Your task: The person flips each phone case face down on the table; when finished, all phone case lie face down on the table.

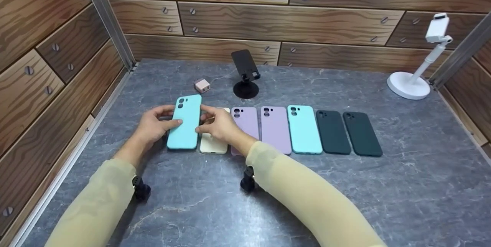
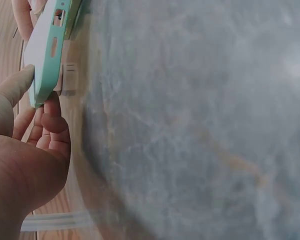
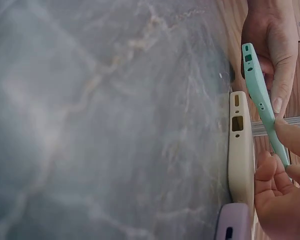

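Both hands hold a mint-green phone case (image 1: 185,122) just above the grey marbled table (image 1: 268,185) at the left end of a row of cases. My left hand (image 1: 155,126) grips its left edge, thumb on top. The right hand (image 1: 216,124) pinches its right edge. From the left wrist the mint case (image 2: 50,47) shows edge-on over the left hand (image 2: 30,150). In the right wrist view the mint case (image 3: 262,100) is tilted above a cream case (image 3: 240,150) lying flat, with my right hand (image 3: 282,185) beside it.
The row continues rightward: a cream case (image 1: 213,145), two lilac cases (image 1: 261,128), another mint case (image 1: 304,129) and two dark green cases (image 1: 347,132). Behind stand a black phone stand (image 1: 245,72), a small pink cube (image 1: 202,85) and a white stand (image 1: 420,66). Wood-pattern walls enclose the table.
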Motion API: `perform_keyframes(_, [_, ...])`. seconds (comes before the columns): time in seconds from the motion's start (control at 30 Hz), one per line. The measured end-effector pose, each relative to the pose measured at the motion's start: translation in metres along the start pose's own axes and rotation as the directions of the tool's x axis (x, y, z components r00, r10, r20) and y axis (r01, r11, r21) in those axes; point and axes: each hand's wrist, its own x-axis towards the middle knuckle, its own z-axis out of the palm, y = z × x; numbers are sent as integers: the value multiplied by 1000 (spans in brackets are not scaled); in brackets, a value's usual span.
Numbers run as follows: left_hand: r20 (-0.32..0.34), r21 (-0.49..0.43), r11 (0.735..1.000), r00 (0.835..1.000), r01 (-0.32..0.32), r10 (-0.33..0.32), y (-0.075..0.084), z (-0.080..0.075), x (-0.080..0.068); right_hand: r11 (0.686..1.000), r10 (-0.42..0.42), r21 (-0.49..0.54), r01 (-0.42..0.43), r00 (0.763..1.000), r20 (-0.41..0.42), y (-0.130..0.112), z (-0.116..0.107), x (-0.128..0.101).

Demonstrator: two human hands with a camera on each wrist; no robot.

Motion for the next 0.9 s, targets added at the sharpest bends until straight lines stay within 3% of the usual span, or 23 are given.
perform_keyframes(0.33, [2,-3,1000,1000,-12,12,-8,3,0,996,-7,-90,9,1000,26,2,1,0])
perform_keyframes(0.9, [24,25,1000,1000,-9,8,-13,4,1,989,21,-145,-16,999,27,5,3,0])
